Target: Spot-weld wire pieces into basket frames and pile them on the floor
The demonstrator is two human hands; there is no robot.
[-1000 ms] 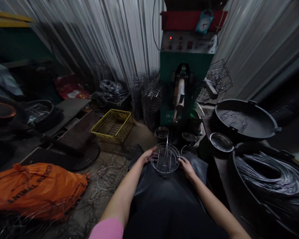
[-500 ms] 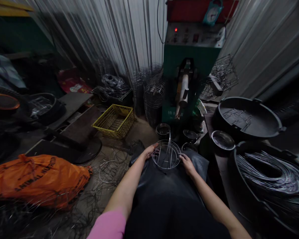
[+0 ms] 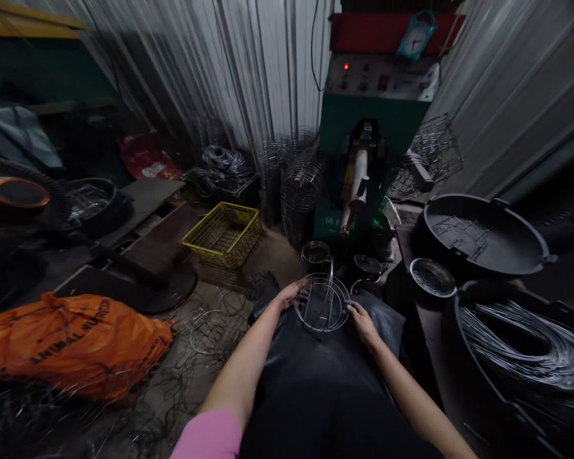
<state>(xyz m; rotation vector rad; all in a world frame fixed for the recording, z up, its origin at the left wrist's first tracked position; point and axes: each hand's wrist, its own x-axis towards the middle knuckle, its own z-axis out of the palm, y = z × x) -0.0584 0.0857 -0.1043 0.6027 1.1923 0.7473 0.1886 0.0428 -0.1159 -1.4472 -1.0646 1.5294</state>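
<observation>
Between the fingers (image 3: 354, 308) sits a wire frame (image 3: 322, 305).

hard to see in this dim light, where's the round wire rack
In the head view, the round wire rack is just right of centre in the lower half, held between the left hand and right hand over the dark lap cover.

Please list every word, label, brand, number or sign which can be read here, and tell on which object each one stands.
"ANIMAL NUTRITI…": dark capitals on the orange bag; the ending is unclear.
Further dark print near that bag's right end: too blurred to read.
Pale characters low on the green machine: too blurred to read.
Dial of the blue clock: too small to read.
Control panel: any labels are too small to read.
</observation>
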